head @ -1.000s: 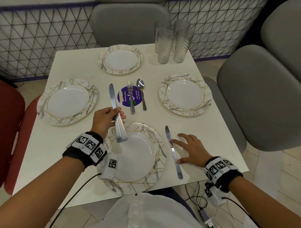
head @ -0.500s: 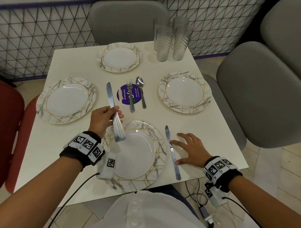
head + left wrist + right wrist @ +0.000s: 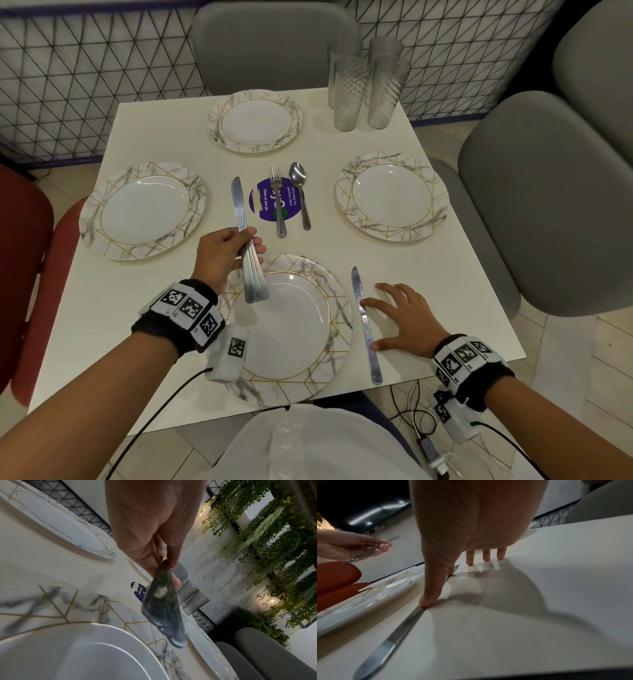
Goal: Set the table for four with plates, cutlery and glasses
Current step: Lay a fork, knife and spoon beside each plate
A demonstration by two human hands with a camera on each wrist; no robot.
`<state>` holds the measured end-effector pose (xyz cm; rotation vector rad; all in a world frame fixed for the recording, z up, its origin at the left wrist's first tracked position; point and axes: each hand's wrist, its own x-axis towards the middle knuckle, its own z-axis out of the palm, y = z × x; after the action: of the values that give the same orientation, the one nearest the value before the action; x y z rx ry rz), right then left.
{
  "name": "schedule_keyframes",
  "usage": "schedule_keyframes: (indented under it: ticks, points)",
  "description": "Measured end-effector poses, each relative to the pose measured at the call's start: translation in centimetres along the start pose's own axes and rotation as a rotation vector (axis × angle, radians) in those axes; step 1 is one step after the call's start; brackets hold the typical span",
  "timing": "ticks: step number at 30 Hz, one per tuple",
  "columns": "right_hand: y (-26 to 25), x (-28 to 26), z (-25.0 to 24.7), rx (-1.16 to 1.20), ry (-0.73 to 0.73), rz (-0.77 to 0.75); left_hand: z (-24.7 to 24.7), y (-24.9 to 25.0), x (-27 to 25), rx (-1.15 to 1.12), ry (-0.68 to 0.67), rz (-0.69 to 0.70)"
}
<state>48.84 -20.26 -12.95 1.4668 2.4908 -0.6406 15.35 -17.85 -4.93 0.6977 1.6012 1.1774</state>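
Observation:
Several marbled plates sit on the white table (image 3: 445,274): near plate (image 3: 291,370), left plate (image 3: 144,209), far plate (image 3: 255,120), right plate (image 3: 392,195). My left hand (image 3: 226,255) grips a bundle of knives (image 3: 251,270) (image 3: 164,607) above the near plate's far-left rim. One knife (image 3: 365,323) (image 3: 390,642) lies right of the near plate. My right hand (image 3: 400,317) is spread flat beside it, thumb and forefinger touching the knife. A fork (image 3: 278,202) and spoon (image 3: 299,192) lie at the table's centre. Several ribbed glasses (image 3: 366,89) stand at the far right corner.
A purple round sticker (image 3: 270,198) lies under the fork. Grey chairs stand at the far side (image 3: 274,44) and the right (image 3: 548,205); a red chair (image 3: 24,274) is at the left. A wire-mesh fence (image 3: 85,78) runs behind the table. Cables (image 3: 418,404) hang below the near edge.
Both hands stay nearly where they were. The left hand with the knives has barely shifted; the right hand still rests beside the laid knife.

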Motion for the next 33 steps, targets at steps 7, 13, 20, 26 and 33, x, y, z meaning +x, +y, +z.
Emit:
schedule_keyframes:
  ticks: [7,13,20,26,33]
  points:
    - [0.0,-0.2,0.1,0.002,-0.013,-0.010,0.3,-0.1,0.2,-0.002,-0.012,0.009]
    - [-0.2,-0.1,-1.6,0.209,0.043,-0.009,0.4,-0.2,0.3,0.014,-0.005,0.017]
    - [-2.8,5.6,-8.2,0.369,0.152,-0.132,1.6,0.0,1.1,0.079,0.018,0.040]
    - [-10.8,13.4,-13.2,0.546,0.145,-0.172,1.9,0.1,1.2,-0.020,0.018,-0.001]
    - [-19.9,19.3,-14.8,0.908,0.058,-0.043,-3.3,0.1,1.1,-0.070,-0.025,-0.030]
